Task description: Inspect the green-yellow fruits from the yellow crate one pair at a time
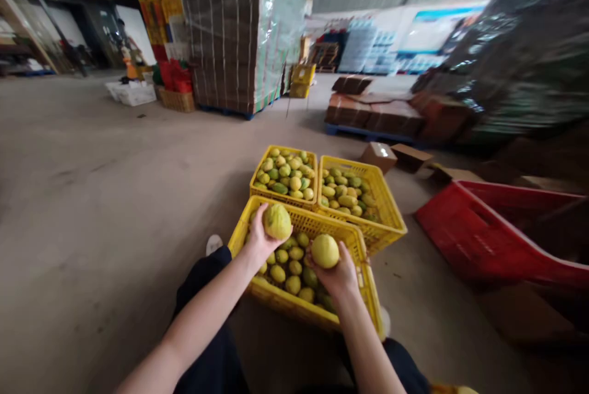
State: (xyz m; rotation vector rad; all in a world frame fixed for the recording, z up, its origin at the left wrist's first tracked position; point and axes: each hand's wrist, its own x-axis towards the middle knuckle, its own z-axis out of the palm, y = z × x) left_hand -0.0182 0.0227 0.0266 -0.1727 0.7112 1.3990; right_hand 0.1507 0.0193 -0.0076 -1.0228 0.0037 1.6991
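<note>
Three yellow crates sit on the concrete floor [92,197], the nearest crate [294,308] between the person's knees, a red crate [483,240] to the right. Left hand [260,237] is closed around a greenish-yellow fruit [277,221]; right hand [338,274] grips a rounder yellow fruit [324,250], both above the nearest crate. A firm, gentle hold would avoid bruising; turning each fruit shows its whole skin.

A warehouse: bare concrete floor [92,197], wrapped pallet stacks [239,32], cardboard boxes [381,115], yellow fruit crates [368,197].
</note>
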